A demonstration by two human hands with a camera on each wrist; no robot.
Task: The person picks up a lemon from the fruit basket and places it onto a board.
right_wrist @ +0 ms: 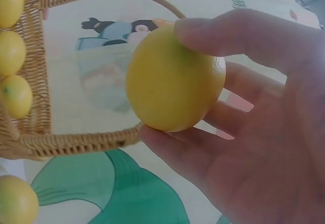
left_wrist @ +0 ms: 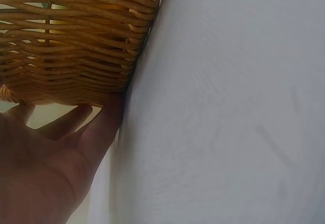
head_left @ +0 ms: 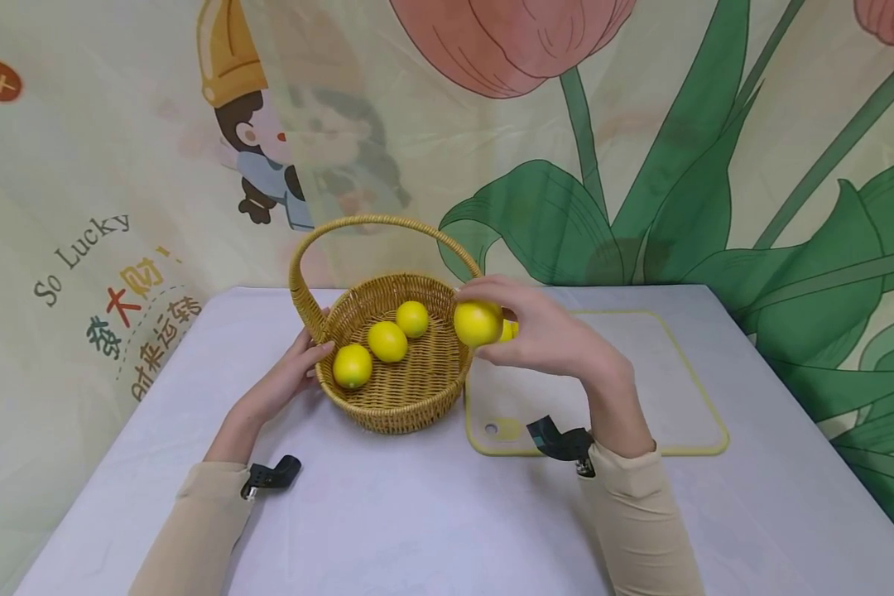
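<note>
My right hand holds a yellow lemon over the right rim of a wicker basket. In the right wrist view the thumb and fingers grip this lemon, which has a greenish patch by the thumb. My left hand holds the basket's left side near the handle base, thumb at the rim. The left wrist view shows its fingers against the outer wicker wall, low by the table. Inside the basket lie three lemons. Another lemon is partly hidden behind the right hand.
A white cutting board with a yellow-green edge lies right of the basket on the white-covered table. The tall basket handle arches over the basket. Behind the table hangs a printed cloth with tulips.
</note>
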